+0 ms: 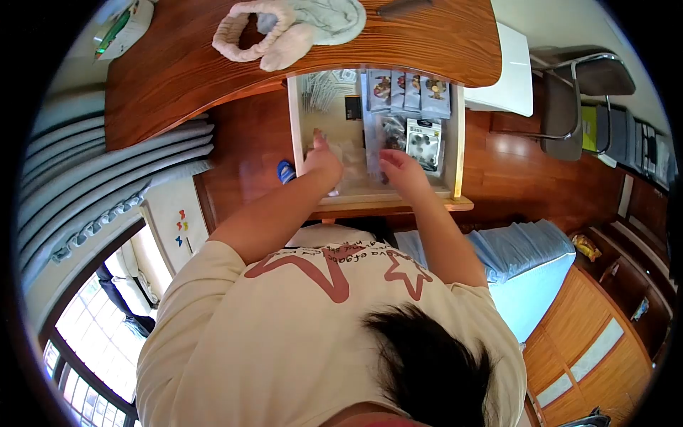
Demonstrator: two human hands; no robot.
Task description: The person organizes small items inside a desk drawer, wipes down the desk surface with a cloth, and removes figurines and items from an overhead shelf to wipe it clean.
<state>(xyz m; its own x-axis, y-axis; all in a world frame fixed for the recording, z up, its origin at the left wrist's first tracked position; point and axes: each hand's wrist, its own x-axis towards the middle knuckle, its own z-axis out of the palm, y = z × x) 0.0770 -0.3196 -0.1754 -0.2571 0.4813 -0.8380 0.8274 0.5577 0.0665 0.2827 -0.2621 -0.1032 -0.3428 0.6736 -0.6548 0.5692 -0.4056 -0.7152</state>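
My left hand (324, 164) is over the left part of an open drawer (292, 117), with a finger stretched out and some fingers hidden. Close to the middle, my right hand (400, 169) has its fingers drawn together at a translucent plastic container (373, 142). Whatever those fingers pinch is too small or blurred to name. Beside that hand lies a white-framed package marked "Bass" (424, 145). Several grey packets with printed figures (435, 97) line the back right of the drawer. A bunch of thin pale sticks (321, 91) and a small black square item (353, 107) lie at the back left.
The wooden desk top (427, 43) overhangs the drawer's back and carries a fluffy headband (228, 43) and a grey-green cloth (334, 21). A blue slipper (286, 171) is on the floor at left. A chair (562, 107) stands at right, a blue-covered bed (526, 249) below it.
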